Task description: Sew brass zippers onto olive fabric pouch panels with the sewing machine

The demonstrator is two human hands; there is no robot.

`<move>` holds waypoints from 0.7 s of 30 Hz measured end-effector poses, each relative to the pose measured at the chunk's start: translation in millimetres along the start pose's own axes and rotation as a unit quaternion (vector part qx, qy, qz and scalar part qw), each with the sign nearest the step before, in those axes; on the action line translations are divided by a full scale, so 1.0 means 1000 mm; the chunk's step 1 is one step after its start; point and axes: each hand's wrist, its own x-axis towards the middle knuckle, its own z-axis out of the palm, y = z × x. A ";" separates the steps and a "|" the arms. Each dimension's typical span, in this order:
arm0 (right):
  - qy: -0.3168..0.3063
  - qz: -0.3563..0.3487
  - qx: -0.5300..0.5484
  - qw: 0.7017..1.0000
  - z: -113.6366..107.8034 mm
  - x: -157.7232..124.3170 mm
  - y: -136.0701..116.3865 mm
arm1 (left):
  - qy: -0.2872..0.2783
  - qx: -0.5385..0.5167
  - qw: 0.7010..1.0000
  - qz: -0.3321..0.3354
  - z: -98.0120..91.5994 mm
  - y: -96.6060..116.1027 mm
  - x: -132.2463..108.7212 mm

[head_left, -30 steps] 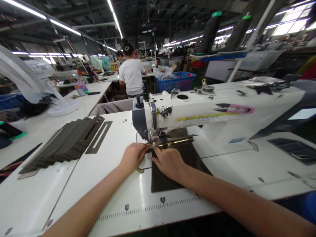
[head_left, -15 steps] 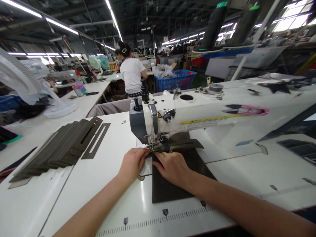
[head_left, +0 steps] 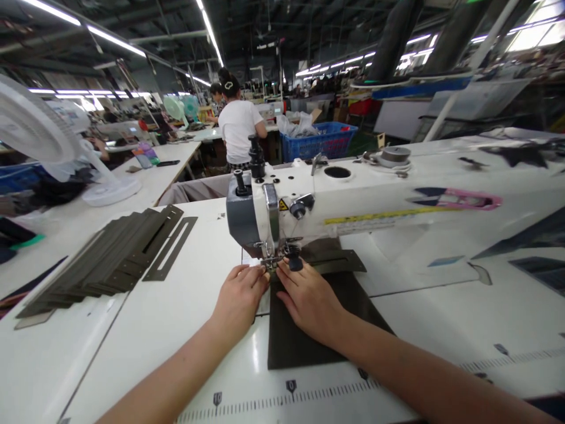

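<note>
- At the centre of the frame, the left hand and right hand are pressed flat, fingers extended and gripping nothing, at the foot of the sewing machine.
- The dark fabric panel is seen under the right hand's palm, running from the needle area toward the lower centre; a slotted olive piece lies on its far end beneath the machine arm.
- Both sets of fingertips are judged very near the presser foot; a slip forward could bring them under the needle.
- Uneven pressure between the hands could skew the panel and bend the seam.
- Both forearms are extended from the lower edge, converging; wrists are held low on the white table.
- A stack of olive pieces lies at mid-left, well apart.
</note>
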 end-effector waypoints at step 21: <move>-0.054 -0.001 0.022 0.998 0.006 0.004 0.009 | -0.010 -0.006 1.000 -0.009 0.005 -0.001 0.010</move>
